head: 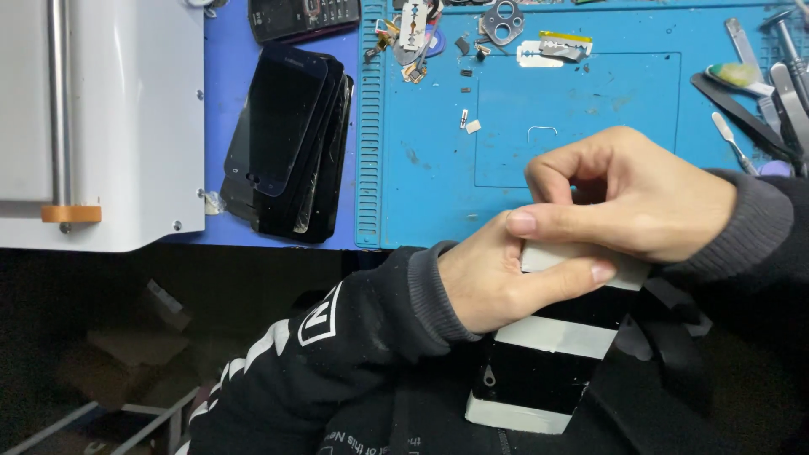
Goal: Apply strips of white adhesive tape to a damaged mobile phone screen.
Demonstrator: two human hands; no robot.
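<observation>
Head view, looking down at bench edge and lap.

Both hands are closed on one phone [539, 371], held near, below the bench edge, over the lap. The phone is black with white bands across it at the far end, middle and near end; its far end is hidden under the hands.

Left hand [493, 274]: comes in from the left in a black sleeve with white print. Fingers wrap the phone's far end from the left side, one fingertip lying across the white band.

Right hand [636, 198]: comes in from the right in a grey-cuffed sleeve. Clenched over the phone's far end, thumb pressing left against the left hand. Cannot tell what the curled fingers pinch.

Bench: blue mat [590, 126] directly beyond the hands, carrying small loose parts, a razor blade [535, 53] at the far edge and metal tools [771, 93] at the far right. Left of the mat, a stack of dark phones [291, 135]. Further left, a white machine [101, 126] with a metal bar.
</observation>
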